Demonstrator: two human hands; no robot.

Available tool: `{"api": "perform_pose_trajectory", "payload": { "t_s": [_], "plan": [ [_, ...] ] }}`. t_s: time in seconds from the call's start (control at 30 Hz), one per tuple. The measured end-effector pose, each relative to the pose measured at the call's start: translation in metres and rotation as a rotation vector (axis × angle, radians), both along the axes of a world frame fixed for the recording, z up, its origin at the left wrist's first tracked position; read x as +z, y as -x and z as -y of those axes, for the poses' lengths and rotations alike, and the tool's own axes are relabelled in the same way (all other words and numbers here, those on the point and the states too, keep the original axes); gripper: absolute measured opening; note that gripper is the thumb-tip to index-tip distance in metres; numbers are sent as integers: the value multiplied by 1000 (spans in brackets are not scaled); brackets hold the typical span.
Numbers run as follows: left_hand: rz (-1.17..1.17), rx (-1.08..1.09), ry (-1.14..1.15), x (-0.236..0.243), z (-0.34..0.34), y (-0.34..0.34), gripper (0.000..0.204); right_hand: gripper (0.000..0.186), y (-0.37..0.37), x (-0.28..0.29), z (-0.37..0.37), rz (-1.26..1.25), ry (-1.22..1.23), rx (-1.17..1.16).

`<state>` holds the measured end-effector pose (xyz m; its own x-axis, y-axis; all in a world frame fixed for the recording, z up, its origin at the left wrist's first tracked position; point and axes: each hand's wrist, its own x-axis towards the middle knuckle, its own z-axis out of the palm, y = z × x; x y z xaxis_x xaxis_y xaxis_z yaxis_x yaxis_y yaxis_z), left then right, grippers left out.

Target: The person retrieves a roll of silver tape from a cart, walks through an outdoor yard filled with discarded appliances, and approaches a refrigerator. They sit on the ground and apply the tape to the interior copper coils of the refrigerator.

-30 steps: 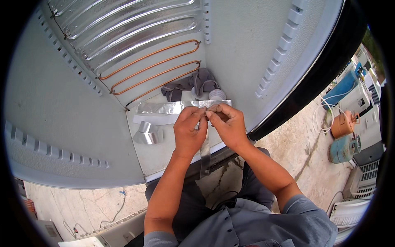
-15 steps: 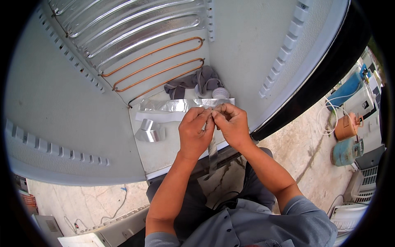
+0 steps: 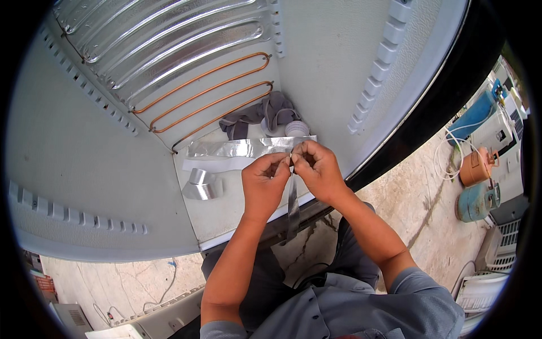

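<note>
My left hand (image 3: pixel 265 183) and my right hand (image 3: pixel 317 171) meet fingertip to fingertip, both pinching the upper end of a narrow strip of silver foil tape (image 3: pixel 293 210). The strip hangs down between them past the cabinet's front edge. Just beyond my hands, a wide piece of foil tape (image 3: pixel 226 148) lies on the white cabinet floor, with a white paper strip (image 3: pixel 212 165) along its near side. A curled piece of silver foil (image 3: pixel 204 185) rests left of my left hand. The exact grip at the fingertips is partly hidden by the fingers.
Copper tubing (image 3: pixel 212 96) loops across the cabinet's back wall, below foil-covered coils (image 3: pixel 169 39). A grey cloth (image 3: pixel 274 110) and a white ribbed round piece (image 3: pixel 297 129) sit in the back corner. Outside at right stand an orange cylinder (image 3: pixel 477 166) and a teal cylinder (image 3: pixel 474 203).
My view has shifted slightly. My left hand's fingertips have drawn a little away from my right hand's, and more of the hanging strip shows between them.
</note>
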<state>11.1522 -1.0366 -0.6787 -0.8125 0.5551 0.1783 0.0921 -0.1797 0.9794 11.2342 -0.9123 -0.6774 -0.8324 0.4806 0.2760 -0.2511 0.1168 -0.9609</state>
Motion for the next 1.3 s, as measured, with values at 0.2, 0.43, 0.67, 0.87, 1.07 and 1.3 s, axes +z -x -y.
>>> {"api": "perform_pose_trajectory", "payload": {
  "t_s": [0.2,0.43,0.67,0.87,1.07,1.3],
  "plan": [
    [67,-57,41,8,8,3,12,8,-1,1,-5,48,-242,17],
    [59,-84,120,10,14,8,12,10,-4,15,-8,46,-460,54],
    [59,-74,119,8,16,6,13,8,-4,16,-6,56,-474,51],
    [85,-84,147,11,15,6,14,14,-4,13,-9,48,-468,80],
    [80,-103,142,9,14,8,14,14,-5,13,-12,91,-486,95],
    [130,-119,142,10,15,12,13,10,-4,15,-11,113,-452,99]
  ]
}}
